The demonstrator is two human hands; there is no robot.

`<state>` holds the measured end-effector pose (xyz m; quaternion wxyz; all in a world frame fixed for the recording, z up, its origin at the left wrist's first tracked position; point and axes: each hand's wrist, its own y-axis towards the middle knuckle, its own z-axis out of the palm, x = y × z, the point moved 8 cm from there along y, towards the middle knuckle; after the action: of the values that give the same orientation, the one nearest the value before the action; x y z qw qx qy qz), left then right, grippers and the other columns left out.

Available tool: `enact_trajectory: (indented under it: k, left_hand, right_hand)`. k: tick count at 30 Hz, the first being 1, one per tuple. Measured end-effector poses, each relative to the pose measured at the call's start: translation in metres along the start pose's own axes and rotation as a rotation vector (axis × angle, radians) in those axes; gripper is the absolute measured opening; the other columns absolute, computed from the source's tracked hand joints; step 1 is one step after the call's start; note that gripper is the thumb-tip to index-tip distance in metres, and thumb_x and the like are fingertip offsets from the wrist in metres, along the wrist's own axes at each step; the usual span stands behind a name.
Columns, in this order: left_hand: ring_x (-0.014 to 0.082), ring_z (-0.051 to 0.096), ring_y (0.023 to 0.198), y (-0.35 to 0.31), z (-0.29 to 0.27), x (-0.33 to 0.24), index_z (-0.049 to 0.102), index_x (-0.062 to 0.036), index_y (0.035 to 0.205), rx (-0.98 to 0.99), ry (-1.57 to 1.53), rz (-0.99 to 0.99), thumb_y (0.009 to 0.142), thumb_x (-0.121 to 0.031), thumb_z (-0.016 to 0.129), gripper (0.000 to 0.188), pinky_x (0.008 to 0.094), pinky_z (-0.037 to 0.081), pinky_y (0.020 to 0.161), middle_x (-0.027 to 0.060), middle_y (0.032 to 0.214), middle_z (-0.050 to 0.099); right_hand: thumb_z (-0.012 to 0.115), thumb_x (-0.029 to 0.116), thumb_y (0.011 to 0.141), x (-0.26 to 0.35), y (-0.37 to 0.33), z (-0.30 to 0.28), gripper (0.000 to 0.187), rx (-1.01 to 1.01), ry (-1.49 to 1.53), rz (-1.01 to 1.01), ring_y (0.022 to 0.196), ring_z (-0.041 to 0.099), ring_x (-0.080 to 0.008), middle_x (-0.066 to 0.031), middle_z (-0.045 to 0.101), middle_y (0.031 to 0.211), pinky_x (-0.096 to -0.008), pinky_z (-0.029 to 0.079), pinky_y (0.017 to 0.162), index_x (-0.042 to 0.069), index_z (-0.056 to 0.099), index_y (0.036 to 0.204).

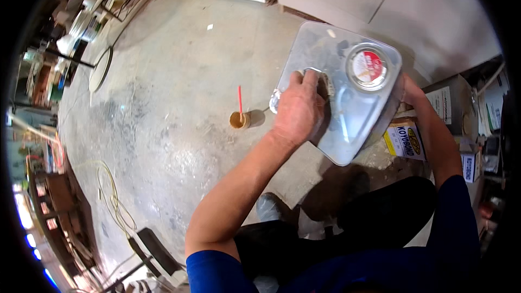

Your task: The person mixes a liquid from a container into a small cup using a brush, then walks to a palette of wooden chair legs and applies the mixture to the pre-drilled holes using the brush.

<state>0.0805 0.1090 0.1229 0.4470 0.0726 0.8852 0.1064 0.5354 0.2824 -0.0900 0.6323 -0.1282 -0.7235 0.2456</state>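
Left hand (297,109): we grip the can's (347,103) handle, fingers closed.
Right hand (411,91): at 3 o'clock behind the can; grip unclear.
Cup (239,120): 9 o'clock of the can.

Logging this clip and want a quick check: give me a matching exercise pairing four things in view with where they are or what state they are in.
Things:
1. Metal can
2. Small cup
3. Left hand
4. Right hand

Places or states:
A. Stands on the concrete floor with a red stick in it
B. Grips the handle on the can's top
C. Tilted and lifted, round cap with red label on top
D. Mostly hidden behind the can's far side

Pairs: 1-C, 2-A, 3-B, 4-D
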Motion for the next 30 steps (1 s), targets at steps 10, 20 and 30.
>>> enact_trajectory:
  k: [10, 20, 30]
  left_hand:
    - [0.0311, 0.063, 0.084, -0.049, -0.024, 0.027, 0.059, 0.0020, 0.110, -0.416, -0.351, -0.231, 0.097, -0.003, 0.053, 0.015, 0.0392, 0.051, 0.079, 0.0212, 0.094, 0.063]
    - [0.0407, 0.063, 0.095, -0.109, -0.040, 0.075, 0.060, -0.0018, 0.114, -0.568, -0.451, -0.336, 0.093, -0.002, 0.056, 0.022, 0.0470, 0.050, 0.084, 0.0226, 0.104, 0.061]
    - [0.0393, 0.063, 0.097, -0.115, -0.068, 0.103, 0.060, -0.0031, 0.116, -0.606, -0.646, -0.355, 0.092, 0.000, 0.056, 0.025, 0.0443, 0.050, 0.086, 0.0205, 0.107, 0.061]
  right_hand:
    - [0.067, 0.040, 0.099, 0.043, -0.082, 0.071, 0.040, -0.103, -0.001, 0.182, 0.085, 0.067, -0.0188, -0.0049, 0.070, 0.102, -0.0351, 0.058, 0.073, 0.004, 0.067, 0.115]
    - [0.067, 0.042, 0.099, 0.097, -0.111, 0.122, 0.042, -0.140, -0.428, 0.131, 0.074, 0.062, -0.0122, -0.0061, 0.069, 0.095, -0.0300, 0.047, 0.053, 0.001, 0.069, 0.108]
    - [0.065, 0.040, 0.101, 0.144, -0.129, 0.154, 0.043, -0.170, -0.430, -0.017, 0.084, 0.069, -0.0171, -0.0115, 0.071, 0.103, -0.0315, 0.057, 0.065, -0.002, 0.068, 0.112]
